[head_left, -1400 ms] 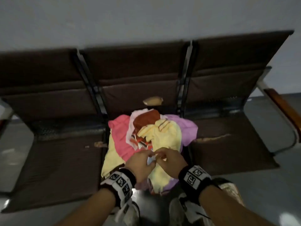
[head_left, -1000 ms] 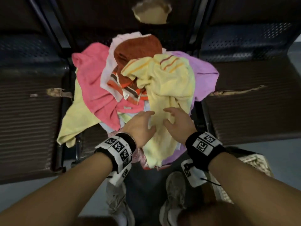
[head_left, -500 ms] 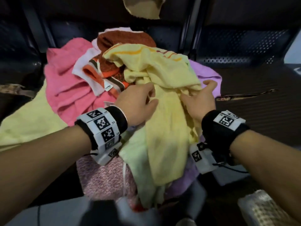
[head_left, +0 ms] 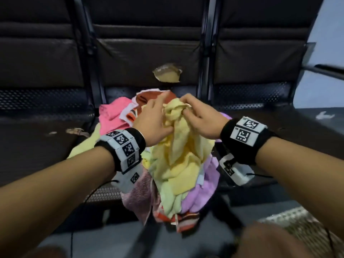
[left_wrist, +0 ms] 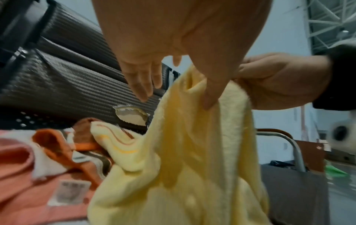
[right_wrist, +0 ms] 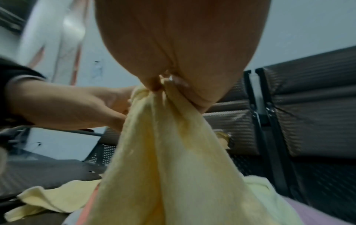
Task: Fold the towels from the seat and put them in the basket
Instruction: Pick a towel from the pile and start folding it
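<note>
The yellow towel (head_left: 178, 146) hangs straight down from both hands. Its top is bunched up between them, and its long side runs down toward the person's legs.

The right hand (head_left: 200, 120) pinches the top of the towel. In the right wrist view its fingers (right_wrist: 154, 83) are closed tight on a small bunch of cloth, and the rest of the towel drops below the hand.

The left hand (head_left: 155, 122) is just beside the right one, touching the same bunch. In the left wrist view its thumb (left_wrist: 210, 94) presses on the towel. Its other fingers (left_wrist: 142, 79) are straight and spread behind the cloth, so it is a loose hold, not a full grip.

Both hands are right at the top of the towel. Neither one is nearer. The bottom of the towel touches the pile of towels (head_left: 119, 114) under the hands, on the middle seat (head_left: 242, 125).

I think the towel is being lifted off the pile so it can be folded. To do that, the hands need to find two corners and move apart, one to each side, so the towel opens flat.

The basket (head_left: 307, 231) sits low and to the right of the right hand, close to the person's knee. No folded towel can be seen in it.
</note>
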A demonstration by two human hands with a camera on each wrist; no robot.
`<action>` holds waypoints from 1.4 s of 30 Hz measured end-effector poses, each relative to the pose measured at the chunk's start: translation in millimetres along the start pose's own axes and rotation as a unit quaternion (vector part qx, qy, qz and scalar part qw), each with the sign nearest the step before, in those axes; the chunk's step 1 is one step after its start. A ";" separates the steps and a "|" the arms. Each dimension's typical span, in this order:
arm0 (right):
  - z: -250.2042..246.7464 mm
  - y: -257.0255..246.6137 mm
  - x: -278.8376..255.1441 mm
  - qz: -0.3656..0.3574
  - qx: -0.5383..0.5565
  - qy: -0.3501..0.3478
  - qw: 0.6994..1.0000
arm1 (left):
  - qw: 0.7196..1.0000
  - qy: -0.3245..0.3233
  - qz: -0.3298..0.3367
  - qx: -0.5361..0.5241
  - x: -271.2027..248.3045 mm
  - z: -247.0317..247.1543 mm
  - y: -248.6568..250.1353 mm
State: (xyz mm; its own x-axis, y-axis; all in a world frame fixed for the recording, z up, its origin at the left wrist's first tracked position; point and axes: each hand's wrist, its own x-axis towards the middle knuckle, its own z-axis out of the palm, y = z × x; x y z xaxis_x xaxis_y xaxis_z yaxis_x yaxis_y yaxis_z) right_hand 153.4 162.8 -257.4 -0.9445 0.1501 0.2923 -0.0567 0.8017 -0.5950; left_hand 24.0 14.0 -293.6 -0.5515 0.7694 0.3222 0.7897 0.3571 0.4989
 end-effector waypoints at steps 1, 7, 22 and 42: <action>-1.0 -10.0 0.1 -0.020 0.017 -0.009 1.000 | 1.000 -0.011 0.015 0.003 0.4 -6.2 2.8; -13.8 -29.8 -1.2 0.040 -0.021 0.063 0.997 | 0.997 0.042 -0.052 0.029 -12.8 -50.9 7.8; 35.6 -33.8 -4.5 0.091 -0.042 0.109 0.989 | 0.992 -0.054 -0.084 -0.078 -46.1 -57.6 -24.5; 49.2 -18.5 -9.6 -0.023 -0.005 0.064 0.998 | 0.951 -0.078 -0.297 0.035 -27.7 -50.9 -50.7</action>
State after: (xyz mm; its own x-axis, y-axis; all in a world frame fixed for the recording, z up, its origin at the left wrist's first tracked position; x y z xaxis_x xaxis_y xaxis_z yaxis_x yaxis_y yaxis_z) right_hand 147.5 118.1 -286.0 -0.8919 0.1860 0.4123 -0.0947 0.8145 -0.5724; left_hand -14.4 -52.4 -286.9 -0.8641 0.4873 -0.1259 0.3693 0.7838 0.4992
